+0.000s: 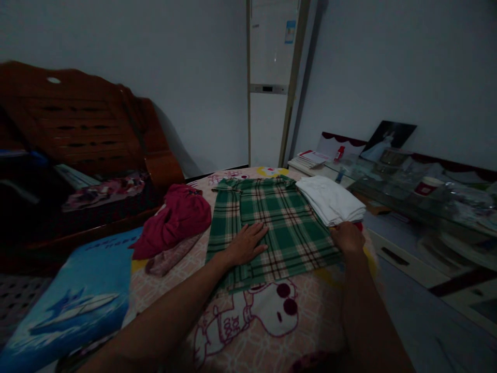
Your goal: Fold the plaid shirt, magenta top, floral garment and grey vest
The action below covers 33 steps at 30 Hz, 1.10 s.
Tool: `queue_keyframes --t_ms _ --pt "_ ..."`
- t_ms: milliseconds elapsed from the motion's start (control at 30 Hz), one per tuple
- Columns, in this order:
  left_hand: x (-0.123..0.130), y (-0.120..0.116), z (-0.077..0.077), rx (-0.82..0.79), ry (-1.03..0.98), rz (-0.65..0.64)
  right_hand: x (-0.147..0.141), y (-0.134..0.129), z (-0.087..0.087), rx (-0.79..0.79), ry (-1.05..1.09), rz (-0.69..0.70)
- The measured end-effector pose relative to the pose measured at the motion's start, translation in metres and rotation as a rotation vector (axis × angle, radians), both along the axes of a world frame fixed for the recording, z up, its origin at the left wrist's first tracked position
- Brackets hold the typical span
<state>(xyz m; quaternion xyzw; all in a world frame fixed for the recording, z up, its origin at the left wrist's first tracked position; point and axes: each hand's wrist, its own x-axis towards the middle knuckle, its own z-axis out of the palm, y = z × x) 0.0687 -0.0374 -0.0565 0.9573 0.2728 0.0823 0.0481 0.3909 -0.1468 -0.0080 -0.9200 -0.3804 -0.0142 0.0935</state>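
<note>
A green plaid shirt [283, 217] lies spread out on the patterned cloth [314, 311] in front of me. My left hand [248, 243] rests flat on its left half, fingers stretched apart. At the shirt's lower right edge, my right hand [348, 238] is closed with its fingers curled around the fabric. Just beyond that hand sits a folded white garment [332, 199], touching the shirt's right side. To the left of the shirt is a crumpled dark pink garment [176, 217].
A wooden bench [85, 124] stands at the left, with a blue printed cloth [89, 290] nearer me. On the right is a glass-topped cabinet [392, 181] holding a paper cup [428, 185] and papers [310, 158]. A tall white air conditioner [267, 124] stands behind.
</note>
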Motion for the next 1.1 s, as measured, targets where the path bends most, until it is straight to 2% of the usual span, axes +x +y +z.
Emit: queue_keyframes --t_ms 167,333,533,700,833,967,1100 --pt "0.000 0.000 0.000 0.015 0.004 0.000 -0.001 0.005 -0.001 -0.081 0.026 0.037" --pt "0.002 -0.001 0.003 -0.001 0.000 0.002 -0.002 0.005 0.000 -0.075 0.016 0.014" --pt "0.003 -0.002 0.005 -0.030 0.031 0.025 -0.002 0.003 0.001 -0.077 0.026 0.087" --pt "0.002 -0.001 0.004 -0.006 0.001 0.016 -0.004 0.001 0.004 -0.064 -0.018 0.079" --pt "0.002 0.000 0.001 0.000 -0.011 0.009 -0.007 0.001 0.008 -0.012 -0.006 0.136" --pt "0.002 0.002 -0.002 0.002 -0.029 0.010 -0.018 0.007 0.010 0.130 -0.005 0.200" --pt "0.002 0.002 -0.003 -0.016 -0.048 0.015 -0.051 0.019 0.006 0.277 0.122 0.395"
